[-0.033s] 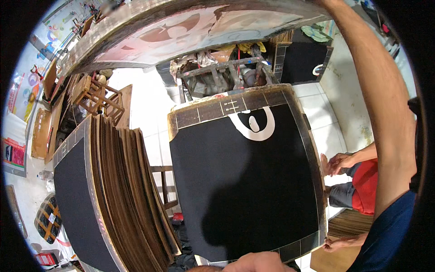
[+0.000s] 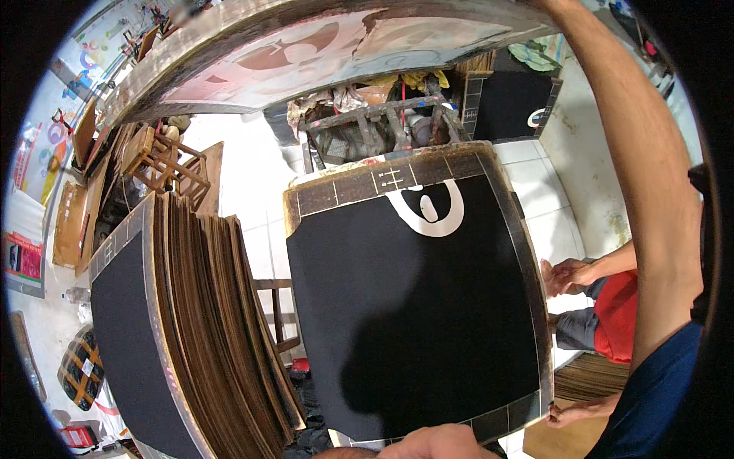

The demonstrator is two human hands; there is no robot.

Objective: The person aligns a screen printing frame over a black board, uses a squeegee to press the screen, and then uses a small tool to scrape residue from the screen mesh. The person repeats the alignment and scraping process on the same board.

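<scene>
Nothing visible differs from the earlier frame: the black printed board (image 2: 417,306) lies flat in the middle of the view as before, its white ring mark at twelve o'clock and its brown gridded border running round the edges.

At six o'clock the left hand (image 2: 440,444) touches the board's near edge; only its knuckles show above the frame's rim, so whether it grips the board or merely rests there cannot be told. The right arm (image 2: 650,214) rises along the three o'clock side up to one o'clock, where it meets the raised screen frame (image 2: 321,46) stretching across the top from ten to one o'clock; the right hand itself is cut off by the picture's edge, and its grasp cannot be told.

From seven to nine o'clock stands a thick stack of brown boards (image 2: 222,329) on edge, its outer face black. Under the screen, at twelve o'clock, sits a cluttered metal rack (image 2: 375,126) with rags and tubing. A wooden stool (image 2: 164,161) stands at ten o'clock. At four o'clock a seated person in red clothing (image 2: 615,317) keeps both hands just beside the board's right edge, one near its lower corner.
</scene>
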